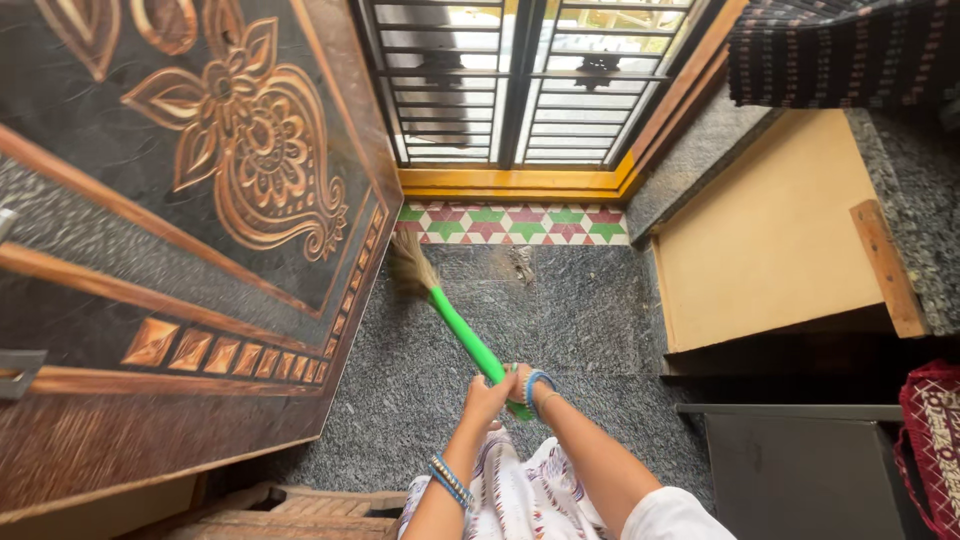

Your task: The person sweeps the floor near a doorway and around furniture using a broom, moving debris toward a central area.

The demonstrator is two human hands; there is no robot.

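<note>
Both hands are wrapped around the near end of a green-handled broom (pixel 466 338): the left hand (pixel 487 398) has its fingers curled tight on the handle, and the right hand (pixel 522 388) is clamped just beside it, though its fingers are mostly hidden behind the left. The handle's near tip is covered by the hands. The bristles (pixel 408 268) rest farther off on the speckled grey floor (pixel 580 310), close against the carved wooden door (pixel 200 200) on the left, their tips blurring into its edge.
</note>
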